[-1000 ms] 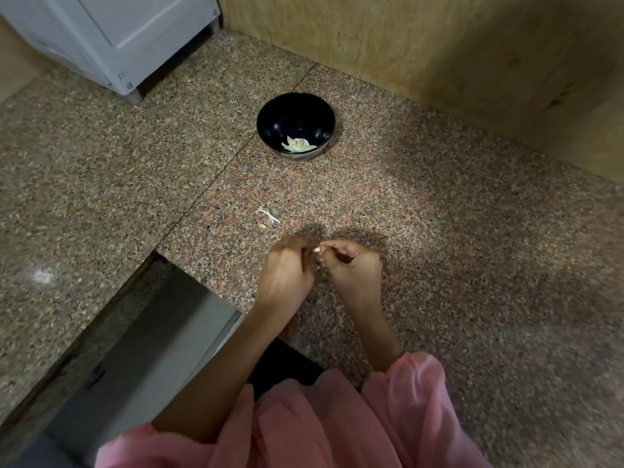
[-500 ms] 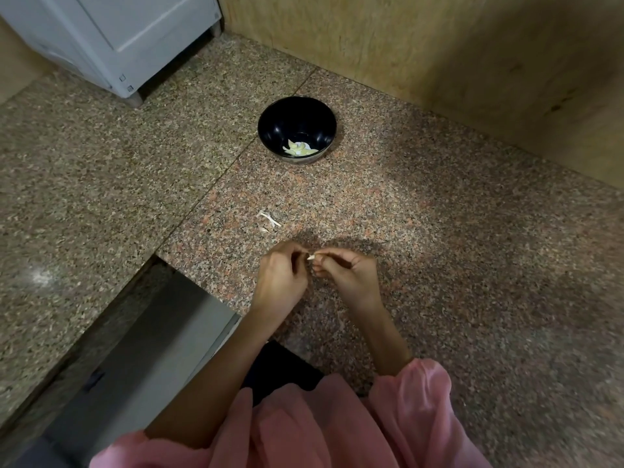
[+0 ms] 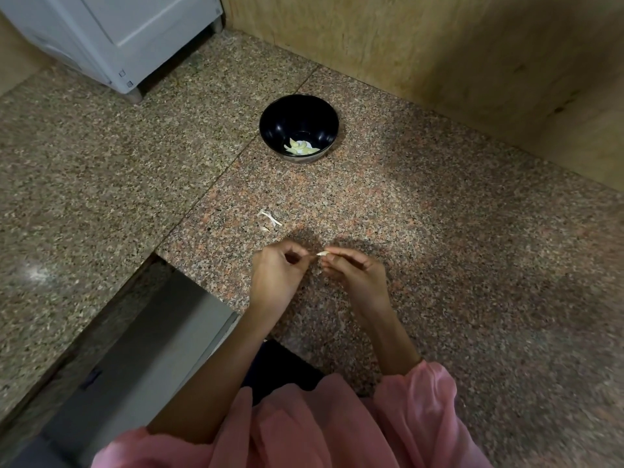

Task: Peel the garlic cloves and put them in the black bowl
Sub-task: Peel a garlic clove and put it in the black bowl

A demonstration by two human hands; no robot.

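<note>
The black bowl (image 3: 299,127) stands on the granite counter, far from my hands, with a few pale peeled cloves (image 3: 301,147) lying in its bottom. My right hand (image 3: 355,275) pinches a small garlic clove (image 3: 322,254) between thumb and fingertips; only its pale tip shows. My left hand (image 3: 276,274) is just left of it, fingers curled, thumb and forefinger pinched together a short gap away from the clove's tip. Whether a strip of skin is between those fingers is too small to tell.
Scraps of garlic skin (image 3: 269,219) lie on the counter between my hands and the bowl. A white appliance (image 3: 118,35) stands at the back left, a wooden wall (image 3: 439,55) runs along the back. The counter edge drops off at the lower left (image 3: 189,282).
My hands, touching around the clove earlier, have drawn slightly apart, the left one pulling away to the left. The clove's tip now shows more clearly at my right fingertips.
</note>
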